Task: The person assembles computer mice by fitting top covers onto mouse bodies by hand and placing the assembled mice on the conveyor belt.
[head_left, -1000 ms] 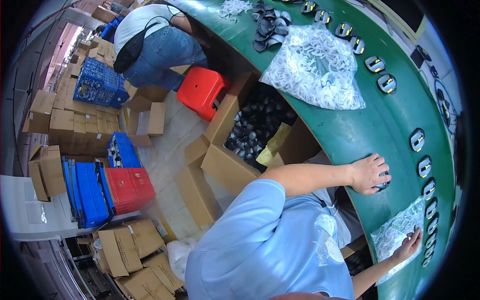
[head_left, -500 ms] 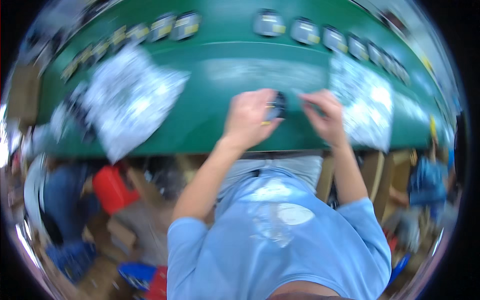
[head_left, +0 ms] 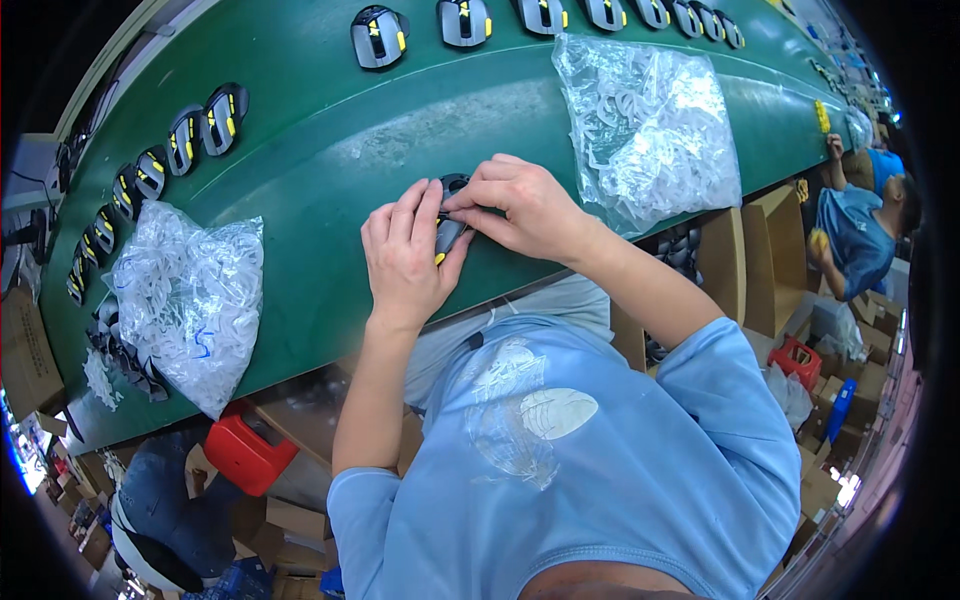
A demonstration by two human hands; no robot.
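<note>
A black and grey computer mouse with yellow side buttons [head_left: 449,234] lies on the green work table [head_left: 330,255] in front of me. My left hand [head_left: 405,260] is wrapped round its left side, holding it against the table. From the right, my right hand [head_left: 520,208] reaches across with thumb and fingertips pinched together at the mouse's upper part. Whatever sits between those fingertips is hidden or too small to name. Both hands cover much of the mouse.
A clear bag of whitish translucent parts [head_left: 195,300] lies at left, beside dark strips [head_left: 125,350]; another bag [head_left: 650,130] lies at right. Several similar mice [head_left: 380,38] line the table's far side. A red stool [head_left: 250,455] stands below. Other people [head_left: 855,235] sit along the table.
My right hand has come in from beside the mouse and now touches it; earlier it was apart, pinching something small and pale. The whole view has turned and shifted.
</note>
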